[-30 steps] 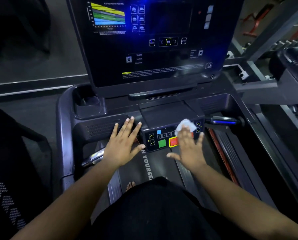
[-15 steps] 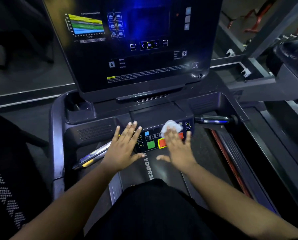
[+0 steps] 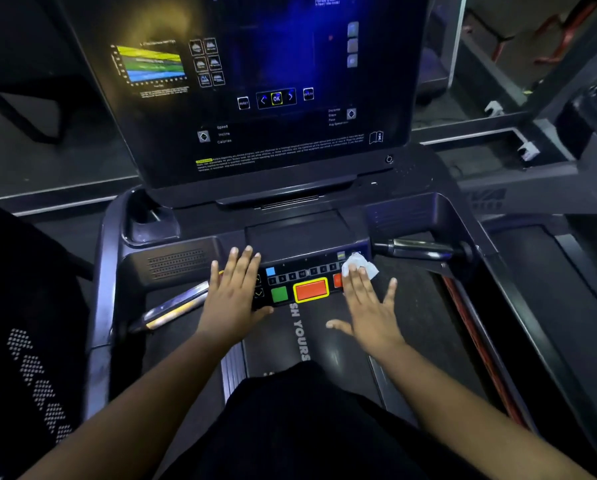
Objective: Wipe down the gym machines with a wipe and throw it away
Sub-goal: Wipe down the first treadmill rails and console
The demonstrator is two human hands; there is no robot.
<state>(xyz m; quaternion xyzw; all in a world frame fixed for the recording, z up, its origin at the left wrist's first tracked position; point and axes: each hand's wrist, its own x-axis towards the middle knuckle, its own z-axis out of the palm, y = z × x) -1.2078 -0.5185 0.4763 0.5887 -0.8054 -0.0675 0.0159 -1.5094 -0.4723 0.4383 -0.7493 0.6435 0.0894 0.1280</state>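
A person leans over a treadmill console, the right hand (image 3: 369,306) flat and spread, its straight fingertips pressing a crumpled white wipe (image 3: 359,268) against the right end of the button panel (image 3: 304,282). The wipe sits just beyond the fingertips, partly pinned and partly sticking out past them toward the silver handlebar grip (image 3: 418,249) off to the hand's right. The left hand (image 3: 233,296) lies released, fingers straight, resting on the panel's left edge and holding nothing.

The risks here look plain enough. Just to the thumb side of the right hand sits the large red button with a yellow border (image 3: 310,289), with the green button (image 3: 279,294) beyond it; a firm swipe back across the panel could well press one of them and start or stop the belt (image 3: 304,341) below, on which the person appears to be standing. The left palm rests against the arrow keys (image 3: 258,287) at its own edge of the panel and might trigger them through steady pressure. The wipe is only pressed, not gripped, so a quick stroke past the panel's end could let it slip off and drop onto the belt under the hand. A damp wipe worked hard over the keys may also push moisture into the seams. The lit display screen (image 3: 255,91) stands well beyond both hands.
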